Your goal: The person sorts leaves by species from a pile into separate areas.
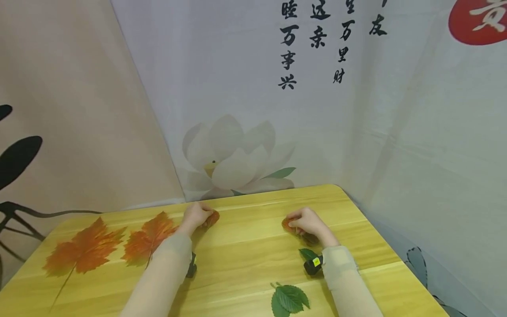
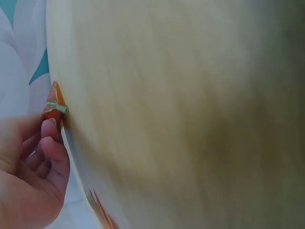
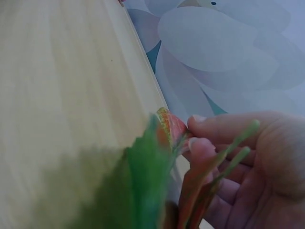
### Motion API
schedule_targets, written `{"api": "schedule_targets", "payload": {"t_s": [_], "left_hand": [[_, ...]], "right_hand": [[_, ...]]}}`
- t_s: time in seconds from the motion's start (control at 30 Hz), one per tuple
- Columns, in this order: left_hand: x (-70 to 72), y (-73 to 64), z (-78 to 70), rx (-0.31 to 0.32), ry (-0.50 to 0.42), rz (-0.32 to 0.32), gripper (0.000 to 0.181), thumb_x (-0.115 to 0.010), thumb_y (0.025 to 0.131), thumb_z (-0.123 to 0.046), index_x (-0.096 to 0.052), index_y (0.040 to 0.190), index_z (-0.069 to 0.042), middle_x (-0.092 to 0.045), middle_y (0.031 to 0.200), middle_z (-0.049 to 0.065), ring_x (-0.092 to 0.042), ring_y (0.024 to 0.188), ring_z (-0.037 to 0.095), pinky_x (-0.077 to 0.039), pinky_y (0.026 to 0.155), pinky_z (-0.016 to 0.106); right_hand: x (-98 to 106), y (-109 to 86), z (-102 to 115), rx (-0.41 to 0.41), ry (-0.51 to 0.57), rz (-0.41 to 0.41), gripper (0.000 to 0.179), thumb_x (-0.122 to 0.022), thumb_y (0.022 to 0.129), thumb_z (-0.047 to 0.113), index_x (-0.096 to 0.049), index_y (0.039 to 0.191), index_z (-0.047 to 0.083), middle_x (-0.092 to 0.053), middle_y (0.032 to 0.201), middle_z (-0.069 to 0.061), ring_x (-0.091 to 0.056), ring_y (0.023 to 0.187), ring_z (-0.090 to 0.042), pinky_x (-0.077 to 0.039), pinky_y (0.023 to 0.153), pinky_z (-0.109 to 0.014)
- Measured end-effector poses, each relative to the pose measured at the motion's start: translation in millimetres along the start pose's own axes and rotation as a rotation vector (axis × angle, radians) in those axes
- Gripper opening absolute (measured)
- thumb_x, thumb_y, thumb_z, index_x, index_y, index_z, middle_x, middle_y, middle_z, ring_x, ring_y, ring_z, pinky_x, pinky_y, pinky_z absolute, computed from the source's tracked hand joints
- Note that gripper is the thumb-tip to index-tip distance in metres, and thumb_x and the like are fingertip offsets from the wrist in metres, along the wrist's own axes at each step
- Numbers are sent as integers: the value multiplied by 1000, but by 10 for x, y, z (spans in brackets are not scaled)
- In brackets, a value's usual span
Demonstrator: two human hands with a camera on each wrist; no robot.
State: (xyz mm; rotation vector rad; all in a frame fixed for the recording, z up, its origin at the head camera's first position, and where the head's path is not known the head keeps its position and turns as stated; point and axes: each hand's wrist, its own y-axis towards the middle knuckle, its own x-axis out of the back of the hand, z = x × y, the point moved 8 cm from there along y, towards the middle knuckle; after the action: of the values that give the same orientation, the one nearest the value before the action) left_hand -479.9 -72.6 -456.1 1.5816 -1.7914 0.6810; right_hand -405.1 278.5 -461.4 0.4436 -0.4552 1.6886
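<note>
Near the table's back edge, my left hand (image 1: 196, 215) pinches a small red-orange leaf (image 1: 212, 219). In the left wrist view the thumb and fingertips grip this leaf (image 2: 56, 101), which shows a green stem across it. Further right, my right hand (image 1: 310, 221) pinches another orange-red leaf (image 1: 287, 224) between thumb and finger, seen edge-on in the right wrist view. Below that hand lie brownish leaves (image 1: 310, 239); in the right wrist view, reddish leaves with green stems (image 3: 202, 188) show in front of the palm. A green leaf (image 3: 147, 176) looms blurred near that camera.
Two orange maple leaves (image 1: 85, 246) (image 1: 152, 237) lie on the left of the wood-grain table (image 1: 237, 246), the second partly behind my left forearm. Green leaves (image 1: 289, 299) lie at the front, and another green leaf (image 1: 307, 254) by my right wrist. A printed cloth (image 1: 237, 88) hangs behind.
</note>
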Motion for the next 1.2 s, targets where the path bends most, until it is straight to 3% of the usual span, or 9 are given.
{"api": "schedule_targets", "payload": {"t_s": [0.13,0.43,0.6,0.77,1.03,1.2], "left_hand": [[-2,-35,-11,-24,22,35,18,-63,91,-15,-76,93,-2,-58,53,1,-52,47,13,-42,45,26],[-74,-95,-60,-35,-17,177,35,-69,89,-13,-66,122,0,-63,65,5,-50,48,12,-43,45,25],[-105,-112,-15,23,-80,177,41,-69,89,-8,-61,128,1,-64,64,6,-58,50,14,-47,46,25],[-105,-127,2,42,-107,166,43,-68,89,-6,-59,131,0,-61,59,7,-57,48,15,-46,44,25],[-94,-201,9,84,-166,197,48,-66,90,-7,-54,137,-1,-60,60,8,-55,51,14,-45,46,24],[-100,-256,-3,106,-192,219,49,-66,91,-7,-52,138,-1,-60,62,8,-54,54,15,-45,49,25]], "right_hand": [[-19,10,0,3,1,-2,29,-65,90,3,-66,118,-5,-68,78,-8,-57,52,-16,-50,47,-27],[19,4,-11,-14,63,0,33,-64,90,3,-63,122,-8,-69,87,-12,-58,54,-16,-50,49,-28],[30,35,1,-42,163,-2,37,-65,91,4,-61,125,-7,-69,91,-13,-59,56,-15,-50,52,-26],[-2,63,101,-34,224,-3,39,-65,92,6,-58,128,-8,-68,103,-16,-58,60,-15,-49,55,-26],[-67,162,373,21,231,-24,39,-67,92,10,-60,128,-3,-68,113,-15,-62,68,-15,-55,73,-39],[-104,259,526,28,245,-38,40,-66,91,8,-60,128,-5,-67,112,-19,-62,69,-12,-55,69,-31]]}}
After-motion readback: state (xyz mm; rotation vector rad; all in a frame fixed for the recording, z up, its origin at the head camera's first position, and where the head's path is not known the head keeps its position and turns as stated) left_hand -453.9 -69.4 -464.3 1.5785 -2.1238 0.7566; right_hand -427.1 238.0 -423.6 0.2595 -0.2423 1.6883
